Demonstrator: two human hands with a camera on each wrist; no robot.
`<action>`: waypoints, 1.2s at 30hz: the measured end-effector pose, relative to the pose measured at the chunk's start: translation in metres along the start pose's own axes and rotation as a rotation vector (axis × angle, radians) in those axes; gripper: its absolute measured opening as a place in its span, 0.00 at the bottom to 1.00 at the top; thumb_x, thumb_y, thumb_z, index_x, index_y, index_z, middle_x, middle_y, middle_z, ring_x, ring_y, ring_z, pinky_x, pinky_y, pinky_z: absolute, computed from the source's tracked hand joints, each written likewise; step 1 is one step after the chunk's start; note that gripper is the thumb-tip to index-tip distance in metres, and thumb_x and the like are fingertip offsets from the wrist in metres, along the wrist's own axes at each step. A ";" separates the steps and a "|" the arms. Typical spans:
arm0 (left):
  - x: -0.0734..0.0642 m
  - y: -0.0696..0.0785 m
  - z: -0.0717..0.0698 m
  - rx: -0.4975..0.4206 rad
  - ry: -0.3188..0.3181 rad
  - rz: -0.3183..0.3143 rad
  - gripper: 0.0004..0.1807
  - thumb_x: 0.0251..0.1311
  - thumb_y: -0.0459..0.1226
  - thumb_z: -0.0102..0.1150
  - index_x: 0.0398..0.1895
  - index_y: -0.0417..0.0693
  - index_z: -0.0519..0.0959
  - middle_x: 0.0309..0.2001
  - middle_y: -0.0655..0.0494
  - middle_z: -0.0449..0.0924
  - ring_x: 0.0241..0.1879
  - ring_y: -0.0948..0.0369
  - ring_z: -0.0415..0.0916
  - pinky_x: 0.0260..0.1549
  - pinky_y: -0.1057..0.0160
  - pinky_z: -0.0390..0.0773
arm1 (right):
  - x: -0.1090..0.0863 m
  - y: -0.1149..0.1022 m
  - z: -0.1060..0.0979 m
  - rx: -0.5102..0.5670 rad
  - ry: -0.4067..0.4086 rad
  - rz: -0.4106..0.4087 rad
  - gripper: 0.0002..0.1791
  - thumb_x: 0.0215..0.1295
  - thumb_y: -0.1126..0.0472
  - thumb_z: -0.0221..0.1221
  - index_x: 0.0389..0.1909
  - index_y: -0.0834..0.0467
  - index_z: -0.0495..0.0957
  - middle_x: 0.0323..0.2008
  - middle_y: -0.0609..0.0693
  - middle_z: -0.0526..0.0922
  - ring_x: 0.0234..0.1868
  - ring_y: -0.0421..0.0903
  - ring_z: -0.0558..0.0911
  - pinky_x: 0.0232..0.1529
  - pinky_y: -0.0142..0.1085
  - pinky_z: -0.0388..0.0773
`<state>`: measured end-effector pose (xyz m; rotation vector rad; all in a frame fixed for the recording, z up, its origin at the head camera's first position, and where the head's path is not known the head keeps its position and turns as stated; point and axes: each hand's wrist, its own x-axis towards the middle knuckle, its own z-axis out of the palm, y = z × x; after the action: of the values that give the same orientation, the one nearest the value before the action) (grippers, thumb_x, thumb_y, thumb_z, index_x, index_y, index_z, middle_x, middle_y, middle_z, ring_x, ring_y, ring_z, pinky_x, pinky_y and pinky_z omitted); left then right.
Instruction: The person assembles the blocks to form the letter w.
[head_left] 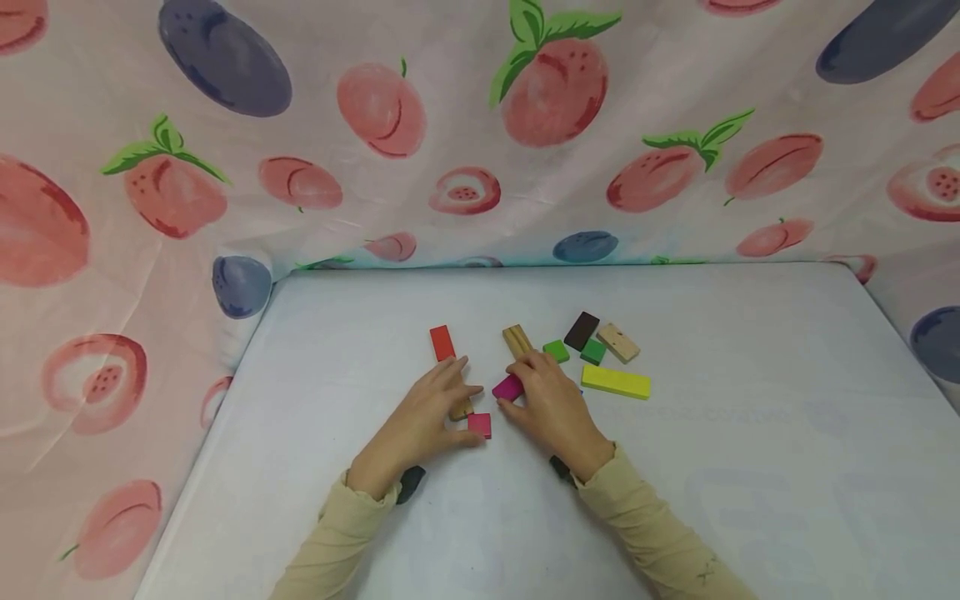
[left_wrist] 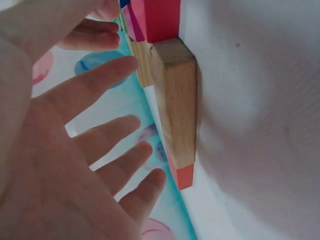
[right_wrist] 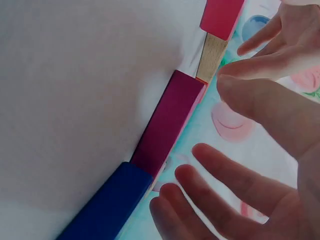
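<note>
My left hand (head_left: 420, 417) hovers with its fingers spread over a plain wooden block (left_wrist: 177, 105) and a pink block (head_left: 480, 426), holding nothing. The wooden block is partly hidden by the fingers in the head view; a red block (head_left: 442, 342) lies beyond it. My right hand (head_left: 551, 408) is at a magenta block (head_left: 508, 388), thumb and fingers loosely parted above it. In the right wrist view the fingers stand apart from the magenta block, which lies end to end with a blue block (right_wrist: 107, 202). In the head view the right hand covers most of the blue block.
Past the right hand lie a grooved wooden block (head_left: 517, 339), a light green block (head_left: 556, 351), a dark brown block (head_left: 581, 331), a green block (head_left: 593, 352), a pale wooden block (head_left: 618, 342) and a long yellow block (head_left: 616, 382). A fruit-print cloth (head_left: 465, 108) hangs behind the white table (head_left: 750, 417).
</note>
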<state>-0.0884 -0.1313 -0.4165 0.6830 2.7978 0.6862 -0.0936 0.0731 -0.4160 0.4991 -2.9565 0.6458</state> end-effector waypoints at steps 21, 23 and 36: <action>-0.003 -0.001 0.005 0.012 -0.014 0.033 0.23 0.51 0.48 0.75 0.51 0.54 0.86 0.74 0.43 0.61 0.77 0.42 0.47 0.73 0.42 0.53 | 0.001 0.003 0.004 0.040 -0.025 0.059 0.24 0.52 0.55 0.75 0.46 0.63 0.83 0.50 0.57 0.78 0.52 0.52 0.78 0.51 0.43 0.83; -0.003 -0.001 0.005 0.009 -0.011 0.036 0.23 0.51 0.48 0.75 0.51 0.54 0.87 0.73 0.43 0.62 0.77 0.41 0.48 0.73 0.42 0.54 | 0.001 0.003 0.004 0.045 -0.030 0.059 0.24 0.53 0.55 0.75 0.46 0.63 0.83 0.50 0.57 0.78 0.52 0.52 0.78 0.51 0.42 0.83; -0.001 0.001 0.004 0.026 -0.001 0.033 0.26 0.50 0.48 0.75 0.54 0.52 0.85 0.71 0.42 0.67 0.76 0.39 0.49 0.71 0.40 0.57 | 0.004 0.004 0.002 0.074 -0.027 0.015 0.22 0.53 0.56 0.75 0.46 0.63 0.83 0.49 0.56 0.79 0.48 0.50 0.80 0.49 0.41 0.83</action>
<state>-0.0857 -0.1297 -0.4200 0.7360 2.8055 0.6557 -0.0985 0.0751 -0.4189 0.4963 -2.9737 0.7578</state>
